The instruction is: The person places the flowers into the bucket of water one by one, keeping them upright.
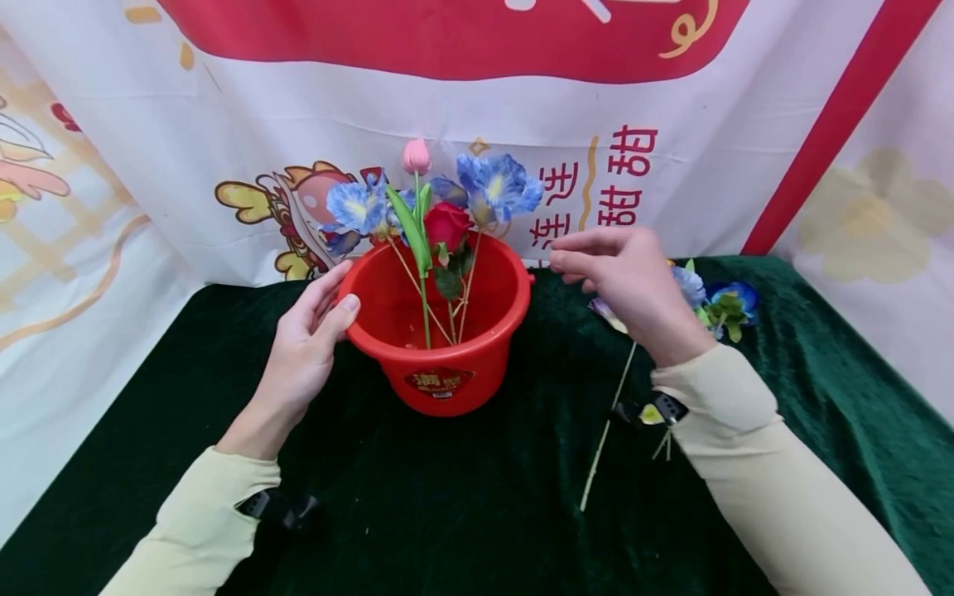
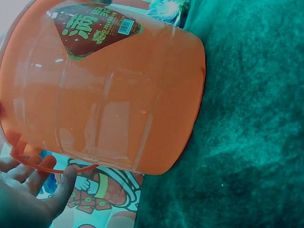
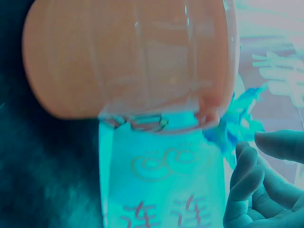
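A red bucket (image 1: 440, 385) stands upright, holding a pink tulip (image 1: 416, 157), a red rose (image 1: 447, 225) and blue flowers (image 1: 498, 189) on thin stems. At its left rim, my left hand (image 1: 298, 348) grips the side; the left wrist view shows the fingers and thumb of that hand (image 2: 33, 197) around the thin handle (image 2: 57, 170) of the bucket (image 2: 109, 95). Raised to the right of the bucket is my right hand (image 1: 633, 281), its fingers loosely bent. In the right wrist view a gap shows between thumb and fingers of this hand (image 3: 261, 190), with nothing held.
More flowers (image 1: 734, 306) lie at the right on the dark green cloth (image 1: 447, 497), partly behind my right forearm. One long stem (image 1: 607, 430) points toward the front. A printed white backdrop (image 1: 298, 99) hangs behind the bucket.
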`<state>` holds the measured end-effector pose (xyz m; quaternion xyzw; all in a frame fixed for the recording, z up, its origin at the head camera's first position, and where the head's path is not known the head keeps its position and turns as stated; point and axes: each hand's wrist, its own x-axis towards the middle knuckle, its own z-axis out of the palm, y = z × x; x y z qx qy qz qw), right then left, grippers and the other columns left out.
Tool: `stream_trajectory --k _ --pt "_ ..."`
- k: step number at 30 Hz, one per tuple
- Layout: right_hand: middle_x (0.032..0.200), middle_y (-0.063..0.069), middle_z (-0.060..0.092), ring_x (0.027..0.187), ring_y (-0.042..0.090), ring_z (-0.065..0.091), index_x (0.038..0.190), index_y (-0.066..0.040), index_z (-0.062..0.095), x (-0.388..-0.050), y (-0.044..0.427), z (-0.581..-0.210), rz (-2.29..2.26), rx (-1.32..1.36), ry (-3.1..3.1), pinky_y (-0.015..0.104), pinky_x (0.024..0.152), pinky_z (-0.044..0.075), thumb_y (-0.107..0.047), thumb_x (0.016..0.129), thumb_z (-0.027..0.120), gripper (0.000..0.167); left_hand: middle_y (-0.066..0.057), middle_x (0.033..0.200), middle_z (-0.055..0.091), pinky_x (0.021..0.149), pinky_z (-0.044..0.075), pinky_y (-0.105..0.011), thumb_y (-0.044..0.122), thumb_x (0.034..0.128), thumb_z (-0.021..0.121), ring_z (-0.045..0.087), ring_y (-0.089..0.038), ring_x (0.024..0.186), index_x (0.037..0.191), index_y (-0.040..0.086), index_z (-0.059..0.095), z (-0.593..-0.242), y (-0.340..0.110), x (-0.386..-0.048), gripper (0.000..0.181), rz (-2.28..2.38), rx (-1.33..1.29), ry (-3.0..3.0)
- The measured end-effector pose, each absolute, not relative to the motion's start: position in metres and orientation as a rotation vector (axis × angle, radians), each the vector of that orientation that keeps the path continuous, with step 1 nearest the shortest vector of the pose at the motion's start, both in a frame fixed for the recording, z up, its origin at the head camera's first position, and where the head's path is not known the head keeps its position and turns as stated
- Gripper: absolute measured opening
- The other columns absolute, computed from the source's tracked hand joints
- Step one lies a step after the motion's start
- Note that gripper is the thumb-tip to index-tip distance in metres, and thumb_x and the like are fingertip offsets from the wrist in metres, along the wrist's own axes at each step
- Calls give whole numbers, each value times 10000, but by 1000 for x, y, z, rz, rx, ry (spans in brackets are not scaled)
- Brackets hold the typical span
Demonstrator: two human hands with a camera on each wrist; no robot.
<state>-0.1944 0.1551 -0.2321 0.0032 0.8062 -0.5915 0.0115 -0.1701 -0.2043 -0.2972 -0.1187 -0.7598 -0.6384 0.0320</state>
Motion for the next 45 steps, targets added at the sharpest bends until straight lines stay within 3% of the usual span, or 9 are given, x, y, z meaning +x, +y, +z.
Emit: stream_trajectory --k 6,11,15,21,26,35,45 --pt "1195 -61 735 978 66 751 1374 -74 691 -185 194 -254 -1841 84 2453 210 858 629 -326 1042 691 417 -87 1702 409 1003 533 -120 366 1115 536 550 -130 1404 1684 180 307 -297 -205 -169 641 -1957 -359 -2343" --pt "1051 -192 761 945 9 761 1448 -12 607 -181 222 -278 -1833 155 2384 208 879 630 -282 1061 662 476 -87 1699 412 1003 535 -122 370 1115 537 560 -114 1384 1685 179 304 -297 -205 -169 645 -1965 -351 -2343" --pt "975 -202 758 895 7 764 1475 11 576 -179 234 -293 -1773 245 2360 226 874 636 -251 1062 663 496 -88 1696 417 1005 536 -125 369 1115 538 566 -109 1374 1685 175 303 -296 -204 -170 647 -1968 -354 -2340" --pt "912 -186 765 890 31 774 1507 26 520 -182 239 -306 -1738 306 2281 252 880 640 -208 1053 676 534 -74 1696 419 1005 536 -123 379 1112 541 561 -119 1382 1684 196 310 -296 -204 -170 643 -1968 -337 -2344" --pt "985 -107 792 906 72 790 1499 31 515 -184 243 -315 -1691 302 2295 274 885 640 -218 1038 703 557 -72 1696 418 1004 537 -120 382 1112 542 555 -123 1389 1681 215 319 -295 -204 -169 634 -1975 -327 -2346" --pt "940 -63 809 803 80 786 1368 82 552 -187 255 -328 -1686 306 2229 278 813 659 -132 1036 686 417 -48 1700 418 1007 531 -115 395 1110 543 505 -241 1477 1684 209 309 -295 -203 -169 648 -1968 -310 -2361" --pt "970 -2 824 807 116 803 1396 123 548 -190 256 -335 -1605 295 2196 274 790 660 -107 1020 706 468 -40 1693 430 1013 533 -122 402 1107 547 509 -258 1483 1683 211 314 -295 -204 -169 650 -1986 -311 -2358"
